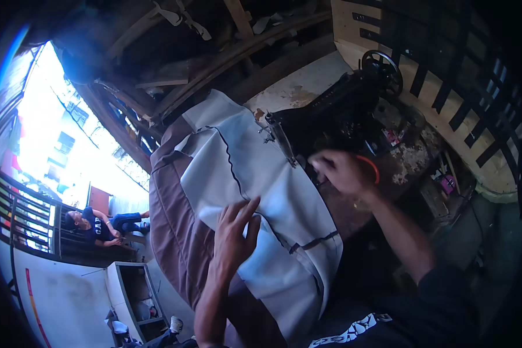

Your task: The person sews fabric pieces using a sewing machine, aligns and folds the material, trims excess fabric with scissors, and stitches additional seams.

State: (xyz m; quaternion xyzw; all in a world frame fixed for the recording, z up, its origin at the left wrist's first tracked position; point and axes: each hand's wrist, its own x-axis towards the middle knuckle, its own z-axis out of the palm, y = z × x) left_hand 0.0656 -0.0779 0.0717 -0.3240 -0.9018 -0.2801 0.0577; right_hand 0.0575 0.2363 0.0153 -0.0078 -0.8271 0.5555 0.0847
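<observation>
A large pale grey sheet of cover material (284,197), crossed by dark seams, drapes over the worktable and down toward my lap. Brown material (177,226) lies along its left side, folded and creased. My left hand (235,232) rests on the pale sheet beside the long dark seam, fingers stretched out. Close to the needle end of a black sewing machine (330,110), my right hand (339,171) has its fingers curled together. Blur and the angle hide whatever they pinch, if anything. A red band (370,168) circles my right wrist.
The machine's handwheel (383,72) stands at the far right, near a slatted panel (446,87). An open drawer (441,194) with small items sits below the table's right edge. Wooden framing (214,58) fills the back. At far left, a person (101,226) sits by a railing.
</observation>
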